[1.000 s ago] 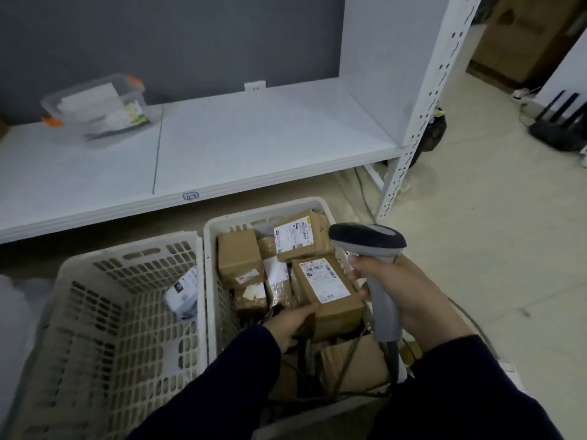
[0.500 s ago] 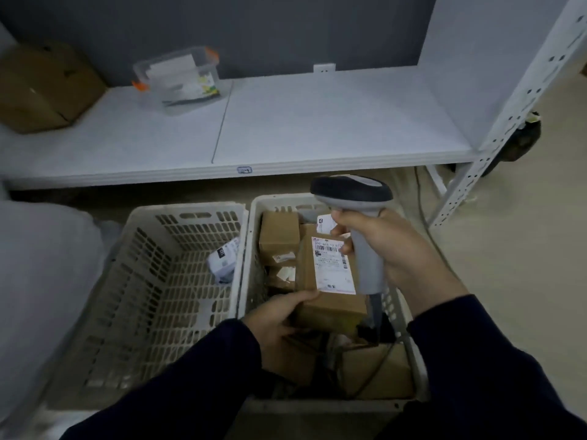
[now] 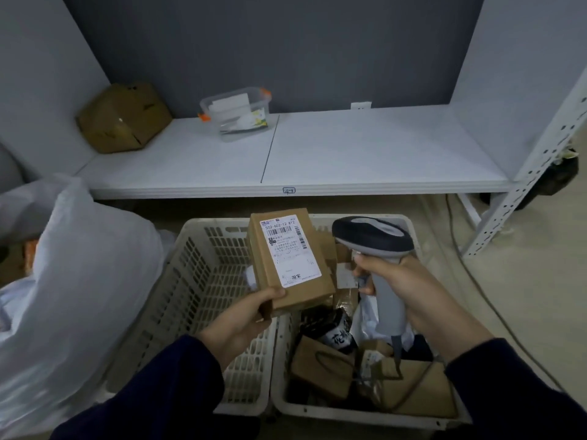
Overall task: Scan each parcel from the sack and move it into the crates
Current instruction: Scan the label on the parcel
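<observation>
My left hand (image 3: 244, 319) grips the near end of a brown cardboard parcel (image 3: 317, 281) with a white barcode label facing up, held above the gap between the two crates. My right hand (image 3: 409, 287) grips the handle of a grey barcode scanner (image 3: 371, 239), its dark head just right of the parcel. The left crate (image 3: 197, 281) is a slotted white basket, mostly hidden inside by the parcel and my arm. The right crate (image 3: 317, 411) holds several brown parcels and a dark pouch. A white sack (image 3: 79, 296) bulges at the left.
A low white shelf (image 3: 349, 154) runs behind the crates, bearing a tilted cardboard box (image 3: 124, 119) and a clear plastic tub (image 3: 236, 112). A perforated white upright (image 3: 533, 173) stands at the right. A cable (image 3: 476, 281) trails over the floor there.
My left hand has lifted the labelled parcel out of the right crate and carried it up and left. The scanner now sits beside it. The view has swung left, showing the sack.
</observation>
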